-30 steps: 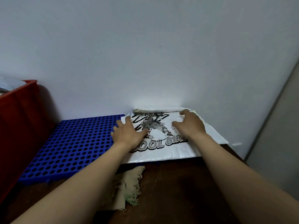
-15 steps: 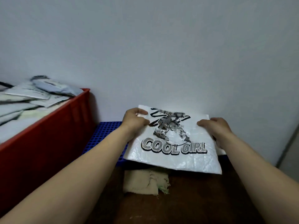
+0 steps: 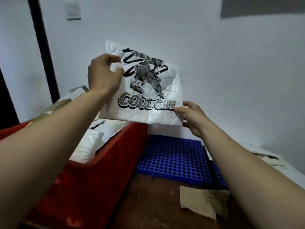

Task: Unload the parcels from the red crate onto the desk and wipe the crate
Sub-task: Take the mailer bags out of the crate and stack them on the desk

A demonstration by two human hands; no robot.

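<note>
A white plastic parcel (image 3: 153, 103) printed with a dark figure and the words COOL GIRL hangs in the air above the right end of the red crate (image 3: 99, 182). My left hand (image 3: 103, 75) pinches its upper left edge. My right hand (image 3: 192, 117) grips its lower right corner. The crate stands at the left on the brown desk (image 3: 148, 209) and holds several white and pale parcels (image 3: 89, 146). A beige cloth (image 3: 199, 202) lies on the desk at the lower right.
A blue perforated plastic mat (image 3: 173, 157) lies on the desk against the white wall, right of the crate. Pale flat parcels (image 3: 267, 156) lie at the far right. A dark door frame (image 3: 42, 52) and a wall switch (image 3: 74, 9) are at the upper left.
Both hands have lifted the COOL GIRL parcel off the blue mat and carried it up and to the left, over the crate's end. The view has swung left.
</note>
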